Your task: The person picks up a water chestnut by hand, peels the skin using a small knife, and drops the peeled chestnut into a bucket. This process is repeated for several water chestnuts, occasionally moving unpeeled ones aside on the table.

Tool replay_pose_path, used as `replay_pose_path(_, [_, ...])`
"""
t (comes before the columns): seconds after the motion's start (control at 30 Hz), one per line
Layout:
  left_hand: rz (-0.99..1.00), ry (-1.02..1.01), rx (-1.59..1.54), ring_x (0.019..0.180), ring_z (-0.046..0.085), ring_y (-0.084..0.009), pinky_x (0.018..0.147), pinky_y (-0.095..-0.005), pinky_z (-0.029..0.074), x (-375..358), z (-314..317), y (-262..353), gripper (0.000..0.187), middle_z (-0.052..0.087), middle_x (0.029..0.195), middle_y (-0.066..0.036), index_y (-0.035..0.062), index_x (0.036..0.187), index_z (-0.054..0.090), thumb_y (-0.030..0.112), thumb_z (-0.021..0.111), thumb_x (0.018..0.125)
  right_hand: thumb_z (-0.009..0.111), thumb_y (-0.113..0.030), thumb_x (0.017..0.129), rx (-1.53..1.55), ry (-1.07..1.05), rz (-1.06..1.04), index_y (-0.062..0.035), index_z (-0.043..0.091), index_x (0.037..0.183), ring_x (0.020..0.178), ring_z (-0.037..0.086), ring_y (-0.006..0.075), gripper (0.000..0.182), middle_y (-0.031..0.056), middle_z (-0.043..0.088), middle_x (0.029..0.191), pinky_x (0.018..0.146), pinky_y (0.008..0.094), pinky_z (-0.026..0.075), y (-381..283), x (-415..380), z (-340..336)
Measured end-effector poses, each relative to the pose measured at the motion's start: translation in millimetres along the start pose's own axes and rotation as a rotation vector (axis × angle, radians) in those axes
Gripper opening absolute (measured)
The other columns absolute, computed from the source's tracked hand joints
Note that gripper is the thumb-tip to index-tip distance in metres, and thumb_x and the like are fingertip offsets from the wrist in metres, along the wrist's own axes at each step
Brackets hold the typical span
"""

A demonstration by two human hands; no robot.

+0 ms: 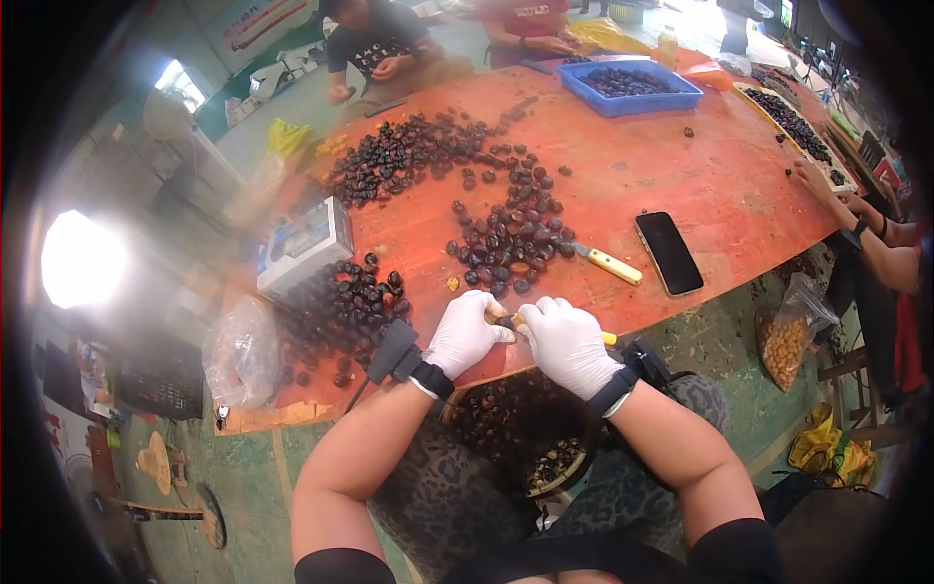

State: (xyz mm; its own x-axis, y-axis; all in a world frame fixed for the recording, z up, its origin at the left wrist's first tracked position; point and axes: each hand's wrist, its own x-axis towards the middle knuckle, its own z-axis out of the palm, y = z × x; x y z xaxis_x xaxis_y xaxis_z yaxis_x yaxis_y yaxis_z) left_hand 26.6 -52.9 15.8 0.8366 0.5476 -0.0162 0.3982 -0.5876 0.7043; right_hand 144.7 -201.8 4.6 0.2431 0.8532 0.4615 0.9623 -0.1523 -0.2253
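Note:
My left hand (470, 333), in a white glove, is closed on a small dark fruit (503, 321) at the table's near edge. Meeting it there, my right hand (566, 346), also gloved, is closed round a knife whose yellow handle end (609, 339) sticks out on the right. The blade is mostly hidden between the hands. Just beyond lies a pile of dark, glossy round fruits (511, 238). A second knife (611, 265) with a pale yellow handle rests beside that pile, left of a black phone (668, 253).
More dark fruits (355, 302) lie left by a white box (306, 248) and a clear plastic bag (241, 355). A blue tray (630, 101) of fruits stands at the back. Below the table edge is a container (559, 477) with scraps. Other people work at the far and right sides.

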Motion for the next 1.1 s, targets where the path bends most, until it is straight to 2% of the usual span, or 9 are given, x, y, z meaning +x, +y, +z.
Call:
replay_pose_path(0.17, [-0.021, -0.002, -0.01, 0.086, 0.065, -0.0328, 0.08, -0.0382, 0.052, 0.9, 1.9, -1.9, 0.033, 0.066, 0.091, -0.019, -0.0019, 0.086, 0.066, 0.012, 0.087, 0.065, 0.063, -0.018, 0.085, -0.005, -0.051, 0.023, -0.0119, 0.059, 0.094, 0.081, 0.062, 0.027, 0.012, 0.0074, 0.057, 0.083, 0.064, 0.0393, 0.052, 1.9, -5.6, 0.7])
replay_pose_path(0.37, [0.023, 0.036, 0.09, 0.081, 0.069, -0.0248, 0.077, -0.0333, 0.054, -2.5, 1.2, 4.6, 0.032, 0.068, 0.092, -0.016, -0.0035, 0.091, 0.067, 0.009, 0.086, 0.068, 0.06, -0.015, 0.084, -0.119, -0.097, -0.018, -0.01, 0.057, 0.09, 0.083, 0.062, 0.0249, 0.009, 0.0069, 0.059, 0.084, 0.064, 0.0374, 0.052, 0.2, -6.6, -0.8])
replay_pose_path(0.47, [-0.035, 0.013, 0.101, 0.09, 0.066, -0.034, 0.082, -0.0391, 0.053, -12.1, -10.7, 12.1, 0.022, 0.065, 0.093, -0.019, 0.0002, 0.088, 0.068, 0.01, 0.079, 0.072, 0.06, -0.017, 0.084, -0.075, -0.087, -0.03, -0.0104, 0.057, 0.092, 0.083, 0.062, 0.025, 0.01, 0.0069, 0.059, 0.085, 0.064, 0.0372, 0.052, 2.1, -8.1, -3.0])
replay_pose_path(0.57, [0.051, 0.081, 0.511, 0.092, 0.066, -0.034, 0.084, -0.041, 0.054, -14.2, -36.2, -12.1, 0.022, 0.067, 0.095, -0.018, 0.0017, 0.094, 0.07, 0.009, 0.072, 0.074, 0.06, -0.019, 0.086, -0.069, -0.058, 0.044, -0.0112, 0.058, 0.092, 0.084, 0.062, 0.0254, 0.01, 0.0067, 0.059, 0.085, 0.065, 0.038, 0.052, 12.6, -9.2, -9.1])
replay_pose_path(0.67, [-0.132, 0.048, 0.786, 0.097, 0.064, -0.0371, 0.086, -0.0438, 0.053, -6.7, -63.1, -7.9, 0.025, 0.065, 0.099, -0.017, 0.0047, 0.095, 0.067, 0.014, 0.071, 0.071, 0.066, -0.022, 0.085, -0.072, -0.017, 0.083, -0.0121, 0.062, 0.098, 0.083, 0.063, 0.0264, 0.017, 0.0069, 0.059, 0.084, 0.064, 0.0396, 0.052, 24.2, -5.9, -17.6])
replay_pose_path(0.7, [-0.039, 0.129, 0.81, 0.098, 0.064, -0.0365, 0.083, -0.0463, 0.054, -4.8, -64.7, -2.1, 0.018, 0.064, 0.098, -0.02, 0.0017, 0.093, 0.066, 0.014, 0.065, 0.079, 0.068, -0.022, 0.083, -0.059, 0.0, 0.099, -0.0123, 0.063, 0.099, 0.082, 0.063, 0.0269, 0.019, 0.0072, 0.059, 0.083, 0.064, 0.0401, 0.051, 25.6, -4.4, -20.1])
replay_pose_path(0.87, [0.247, 0.216, 0.381, 0.106, 0.06, -0.0339, 0.092, -0.0447, 0.049, 51.5, -32.8, 25.0, 0.028, 0.064, 0.107, -0.014, 0.0081, 0.109, 0.068, 0.02, 0.069, 0.084, 0.064, -0.024, 0.087, -0.062, -0.04, 0.077, -0.0115, 0.06, 0.097, 0.084, 0.062, 0.0253, 0.016, 0.0068, 0.059, 0.087, 0.064, 0.0384, 0.052, 26.2, -2.9, -12.2])
replay_pose_path(0.97, [0.142, 0.07, 0.407, 0.107, 0.061, -0.034, 0.093, -0.0432, 0.049, 76.5, -14.6, 16.4, 0.027, 0.066, 0.108, -0.016, 0.0062, 0.105, 0.07, 0.018, 0.074, 0.081, 0.064, -0.023, 0.086, -0.061, -0.046, 0.073, -0.0114, 0.06, 0.096, 0.084, 0.062, 0.0253, 0.016, 0.0069, 0.059, 0.087, 0.064, 0.0383, 0.052, 23.9, -2.6, -12.8])
replay_pose_path(1.1, [0.108, 0.109, 0.161, 0.093, 0.067, -0.0281, 0.085, -0.036, 0.052, 92.3, -10.1, -2.4, 0.023, 0.069, 0.098, -0.016, 0.0007, 0.105, 0.069, 0.008, 0.072, 0.083, 0.064, -0.022, 0.086, -0.061, -0.045, 0.083, -0.0115, 0.06, 0.095, 0.084, 0.062, 0.0252, 0.014, 0.007, 0.059, 0.087, 0.064, 0.0385, 0.053, 27.0, -3.9, -11.4])
